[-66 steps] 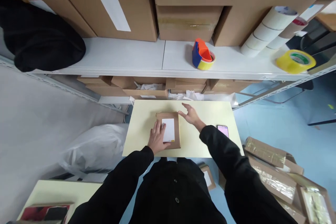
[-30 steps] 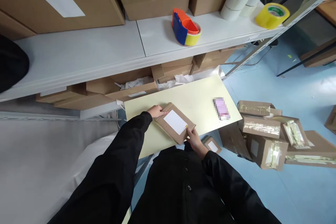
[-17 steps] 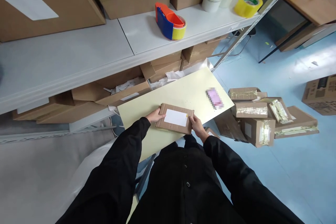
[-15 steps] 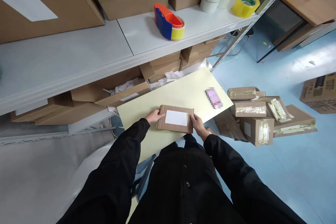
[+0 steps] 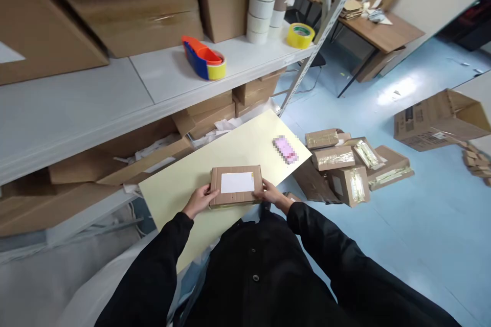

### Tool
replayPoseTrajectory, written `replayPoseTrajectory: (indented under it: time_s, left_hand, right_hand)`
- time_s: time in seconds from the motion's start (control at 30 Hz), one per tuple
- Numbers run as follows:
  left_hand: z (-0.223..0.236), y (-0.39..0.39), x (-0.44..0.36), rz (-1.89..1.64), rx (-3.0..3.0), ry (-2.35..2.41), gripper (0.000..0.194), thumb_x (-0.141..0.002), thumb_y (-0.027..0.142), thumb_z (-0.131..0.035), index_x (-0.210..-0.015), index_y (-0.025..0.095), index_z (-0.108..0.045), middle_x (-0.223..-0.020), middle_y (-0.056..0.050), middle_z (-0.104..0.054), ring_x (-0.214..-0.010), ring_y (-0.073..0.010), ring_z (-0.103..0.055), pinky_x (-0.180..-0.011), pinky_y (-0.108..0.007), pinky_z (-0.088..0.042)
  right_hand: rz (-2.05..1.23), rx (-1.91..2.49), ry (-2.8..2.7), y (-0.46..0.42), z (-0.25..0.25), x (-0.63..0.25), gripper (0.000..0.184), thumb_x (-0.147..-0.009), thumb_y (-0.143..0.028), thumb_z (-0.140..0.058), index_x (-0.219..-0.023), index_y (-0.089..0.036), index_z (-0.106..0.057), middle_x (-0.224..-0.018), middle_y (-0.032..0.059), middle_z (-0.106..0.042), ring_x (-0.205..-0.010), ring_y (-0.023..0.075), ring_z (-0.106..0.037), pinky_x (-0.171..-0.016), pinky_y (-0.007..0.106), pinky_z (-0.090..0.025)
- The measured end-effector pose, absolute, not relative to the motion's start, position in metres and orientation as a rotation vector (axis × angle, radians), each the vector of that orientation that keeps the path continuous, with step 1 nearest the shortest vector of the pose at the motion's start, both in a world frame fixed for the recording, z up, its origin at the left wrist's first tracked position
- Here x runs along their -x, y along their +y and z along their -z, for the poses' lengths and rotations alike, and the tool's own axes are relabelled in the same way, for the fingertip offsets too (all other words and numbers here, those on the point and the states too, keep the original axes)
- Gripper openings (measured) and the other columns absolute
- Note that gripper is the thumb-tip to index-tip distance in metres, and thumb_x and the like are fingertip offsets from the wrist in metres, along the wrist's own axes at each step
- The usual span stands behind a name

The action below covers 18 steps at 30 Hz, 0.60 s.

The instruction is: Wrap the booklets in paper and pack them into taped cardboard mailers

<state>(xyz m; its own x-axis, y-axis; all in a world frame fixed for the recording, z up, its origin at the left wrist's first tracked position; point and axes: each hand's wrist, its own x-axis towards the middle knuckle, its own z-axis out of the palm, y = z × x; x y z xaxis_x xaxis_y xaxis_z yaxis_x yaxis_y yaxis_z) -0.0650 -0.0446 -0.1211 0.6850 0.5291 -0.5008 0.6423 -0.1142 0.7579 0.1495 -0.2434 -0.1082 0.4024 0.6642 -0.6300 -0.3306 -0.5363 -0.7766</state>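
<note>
A small flat cardboard box (image 5: 233, 200) with a white label (image 5: 237, 182) on its top is held between my two hands, over the pale yellow board (image 5: 245, 143). My left hand (image 5: 200, 199) grips its left side, thumb on the top face. At the opposite side, my right hand (image 5: 271, 193) is closed on the lower right corner. Whether the box rests on the board or is slightly raised, I cannot tell. Farther right on the board lies a pink, pixelated item (image 5: 285, 149).
Above the board runs a grey shelf (image 5: 115, 92) bearing a tape dispenser (image 5: 203, 59), stacked white rolls (image 5: 262, 7), a yellow tape roll (image 5: 300, 36) and large boxes. Taped parcels (image 5: 333, 158) are piled on the blue floor at right, with an open carton (image 5: 429, 120) beyond.
The view has swung to the right, so the scene sits farther left. Both hands keep hold of the box, which appears nearer; the left hand's grip sits lower on its side.
</note>
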Motion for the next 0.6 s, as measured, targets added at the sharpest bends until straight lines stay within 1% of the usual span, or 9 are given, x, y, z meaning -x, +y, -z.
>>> replayPoseTrajectory:
  time_s: [0.07, 0.17, 0.23, 0.27, 0.33, 0.43, 0.53, 0.6]
  left_hand:
    - [0.112, -0.051, 0.052, 0.075, -1.725, 0.918, 0.067, -0.076, 0.058, -0.049, -0.128, 0.017, -0.054, -0.128, -0.010, -0.063, -0.114, -0.0260, -0.062, -0.095, -0.037, -0.051]
    - [0.093, -0.064, 0.020, -0.025, -1.665, 0.898, 0.071, -0.070, 0.058, -0.058, -0.131, 0.021, -0.053, -0.130, -0.009, -0.061, -0.116, -0.0302, -0.060, -0.096, -0.040, -0.050]
    - [0.077, -0.076, -0.012, -0.071, -1.686, 0.858, 0.073, -0.068, 0.058, -0.061, -0.132, 0.023, -0.053, -0.131, -0.009, -0.060, -0.120, -0.0325, -0.057, -0.100, -0.042, -0.048]
    - [0.069, -0.083, -0.032, -0.082, -1.703, 0.826, 0.073, -0.068, 0.057, -0.062, -0.132, 0.023, -0.053, -0.132, -0.009, -0.059, -0.121, -0.0327, -0.055, -0.101, -0.043, -0.047]
    - [0.053, -0.100, -0.078, -0.078, -1.719, 0.738, 0.070, -0.071, 0.056, -0.060, -0.131, 0.021, -0.051, -0.135, -0.010, -0.056, -0.123, -0.0317, -0.054, -0.103, -0.043, -0.045]
    - [0.038, -0.131, -0.163, 0.008, -1.691, 0.553, 0.072, -0.076, 0.056, -0.058, -0.132, 0.013, -0.046, -0.138, -0.015, -0.052, -0.123, -0.0297, -0.052, -0.103, -0.043, -0.045]
    - [0.038, -0.170, -0.259, 0.086, -1.662, 0.384, 0.080, -0.074, 0.058, -0.063, -0.135, 0.012, -0.044, -0.140, -0.017, -0.049, -0.121, -0.0295, -0.053, -0.101, -0.042, -0.046]
    - [0.040, -0.198, -0.323, 0.120, -1.622, 0.335, 0.080, -0.074, 0.061, -0.063, -0.135, 0.012, -0.045, -0.139, -0.017, -0.050, -0.121, -0.0302, -0.053, -0.099, -0.042, -0.047]
  right_hand:
    - [-1.237, 1.658, -0.338, -0.254, 0.100, -0.164, 0.065, -0.061, -0.029, -0.078, -0.123, -0.025, -0.058, -0.104, 0.0058, -0.068, -0.095, 0.0243, -0.062, -0.080, 0.038, -0.053]
    - [-1.129, 1.571, -0.392, -0.280, 0.085, -0.192, 0.065, -0.064, -0.035, -0.077, -0.124, -0.025, -0.057, -0.115, 0.0056, -0.066, -0.106, 0.0261, -0.059, -0.091, 0.040, -0.049]
    - [-1.016, 1.547, -0.377, -0.303, 0.076, -0.214, 0.069, -0.063, -0.037, -0.079, -0.126, -0.024, -0.055, -0.118, 0.0068, -0.065, -0.110, 0.0263, -0.058, -0.093, 0.040, -0.047]
    - [-0.944, 1.556, -0.343, -0.317, 0.072, -0.226, 0.069, -0.063, -0.038, -0.079, -0.125, -0.023, -0.053, -0.117, 0.0078, -0.065, -0.109, 0.0263, -0.058, -0.093, 0.040, -0.048]
    - [-0.780, 1.601, -0.248, -0.346, 0.065, -0.253, 0.064, -0.065, -0.043, -0.078, -0.120, -0.022, -0.053, -0.113, 0.0095, -0.066, -0.106, 0.0263, -0.060, -0.088, 0.039, -0.049]
    - [-0.513, 1.692, -0.122, -0.393, 0.060, -0.301, 0.054, -0.069, -0.053, -0.071, -0.109, -0.020, -0.055, -0.109, 0.0100, -0.067, -0.097, 0.0255, -0.062, -0.081, 0.036, -0.050]
    - [-0.317, 1.783, -0.002, -0.439, 0.061, -0.356, 0.055, -0.073, -0.062, -0.062, -0.107, -0.019, -0.057, -0.102, 0.0094, -0.068, -0.088, 0.0243, -0.062, -0.074, 0.035, -0.051]
    - [-0.227, 1.840, 0.055, -0.466, 0.062, -0.396, 0.058, -0.075, -0.065, -0.057, -0.109, -0.018, -0.058, -0.098, 0.0086, -0.068, -0.086, 0.0237, -0.061, -0.073, 0.035, -0.051]
